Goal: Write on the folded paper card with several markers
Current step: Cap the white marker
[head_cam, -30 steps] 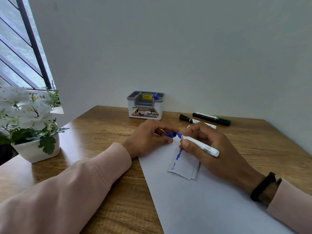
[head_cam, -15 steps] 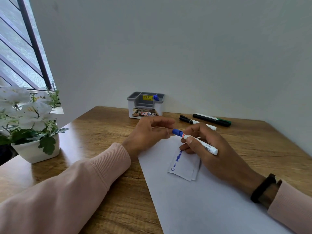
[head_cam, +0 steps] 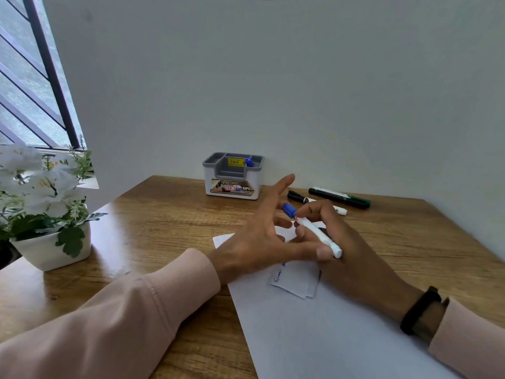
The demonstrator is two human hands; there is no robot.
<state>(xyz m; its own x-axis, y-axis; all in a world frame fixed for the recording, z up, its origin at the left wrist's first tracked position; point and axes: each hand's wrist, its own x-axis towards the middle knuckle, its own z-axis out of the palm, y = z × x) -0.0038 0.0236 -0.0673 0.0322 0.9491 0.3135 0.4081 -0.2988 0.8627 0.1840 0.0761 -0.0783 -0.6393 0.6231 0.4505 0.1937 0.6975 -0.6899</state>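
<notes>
The right hand (head_cam: 352, 250) grips a white marker with a blue cap (head_cam: 314, 231), fingers curled round the barrel, the capped end pointing up and away toward the wall and the rear end near the thumb of the other hand. The left hand (head_cam: 262, 236) is spread loose with fingers straight, the forefinger raised toward the wall and the thumb stretched across in front of the right hand; it holds nothing. Both forearms come in from the near edge in pale pink sleeves, and a black band (head_cam: 419, 310) sits on the right wrist. Just below the hands lies the folded paper card (head_cam: 296, 281), on a large white sheet (head_cam: 314, 337), with small blue writing along its left edge; its upper part is hidden by the left hand. The sheet runs off the near edge of the tabletop (head_cam: 164, 228). Bare wood lies open to the left of the sheet and between the hands and the wall. Two more markers lie beyond the hands near the wall: a black-capped one (head_cam: 300, 197), partly hidden behind the right hand, and a black and green one (head_cam: 340, 197). One grey and white pen holder (head_cam: 232, 177) stands against the wall with a blue cap showing in it. One pot of white flowers (head_cam: 49, 212) stands at the left edge.
</notes>
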